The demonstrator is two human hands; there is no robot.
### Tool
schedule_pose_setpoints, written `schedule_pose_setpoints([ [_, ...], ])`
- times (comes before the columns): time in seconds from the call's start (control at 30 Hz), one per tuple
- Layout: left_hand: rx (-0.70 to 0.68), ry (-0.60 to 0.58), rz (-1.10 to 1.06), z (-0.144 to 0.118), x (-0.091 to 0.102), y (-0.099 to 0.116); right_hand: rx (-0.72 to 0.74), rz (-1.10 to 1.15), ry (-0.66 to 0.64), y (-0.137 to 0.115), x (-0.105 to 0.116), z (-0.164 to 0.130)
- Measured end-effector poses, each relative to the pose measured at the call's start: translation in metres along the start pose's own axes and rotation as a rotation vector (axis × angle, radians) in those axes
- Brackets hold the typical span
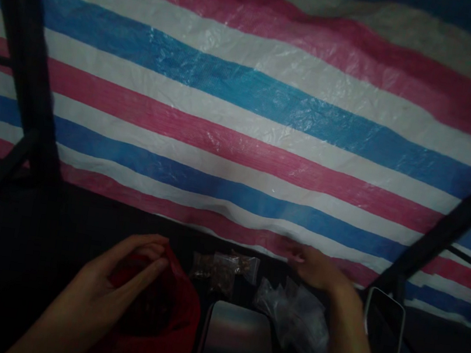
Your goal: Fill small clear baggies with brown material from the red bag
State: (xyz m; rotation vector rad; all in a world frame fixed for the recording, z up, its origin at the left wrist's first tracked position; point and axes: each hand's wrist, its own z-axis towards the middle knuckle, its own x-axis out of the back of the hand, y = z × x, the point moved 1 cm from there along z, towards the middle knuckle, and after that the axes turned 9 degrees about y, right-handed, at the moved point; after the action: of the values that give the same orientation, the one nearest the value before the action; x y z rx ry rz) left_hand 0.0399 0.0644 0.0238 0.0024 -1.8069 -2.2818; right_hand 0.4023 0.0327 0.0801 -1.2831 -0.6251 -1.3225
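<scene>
In the head view, my left hand (113, 282) grips the rim of a red bag (183, 316), thumb and fingers closed on its edge. The bag's mouth gapes, and its inside is too dark to make out. My right hand (313, 266) reaches out near the foot of the striped sheet, its fingers blurred. Below it lie clear, flat plastic bags (297, 315) in a loose pile. Several small zip bags (224, 269) with brownish contents lie between the two hands. A flat silver rectangular thing (237, 342) sits in front of them.
A striped plastic sheet (240, 142) in red, white and blue hangs behind the dark surface. A phone (383, 331) lies to the right of my right forearm. Dark frame posts stand at left (25, 68) and right (445, 225).
</scene>
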Motion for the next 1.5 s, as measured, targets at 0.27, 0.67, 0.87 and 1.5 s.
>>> schedule_pose_setpoints([
  [0.27, -0.123, -0.034, 0.024, -0.002, 0.000, -0.006, 0.343, 0.105, -0.134, -0.078, -0.089, 0.007],
  [0.67, 0.057, -0.218, -0.229, -0.021, -0.008, -0.003, 0.226, 0.471, -0.028, -0.126, -0.039, -0.015],
  [0.87, 0.136, -0.200, -0.465, -0.023, -0.012, -0.008, 0.050, 0.831, -0.184, -0.181, -0.040, -0.057],
  [1.5, 0.100, -0.373, -0.340, -0.020, 0.017, -0.009, -0.040, 0.899, -0.366, -0.194, -0.062, -0.071],
])
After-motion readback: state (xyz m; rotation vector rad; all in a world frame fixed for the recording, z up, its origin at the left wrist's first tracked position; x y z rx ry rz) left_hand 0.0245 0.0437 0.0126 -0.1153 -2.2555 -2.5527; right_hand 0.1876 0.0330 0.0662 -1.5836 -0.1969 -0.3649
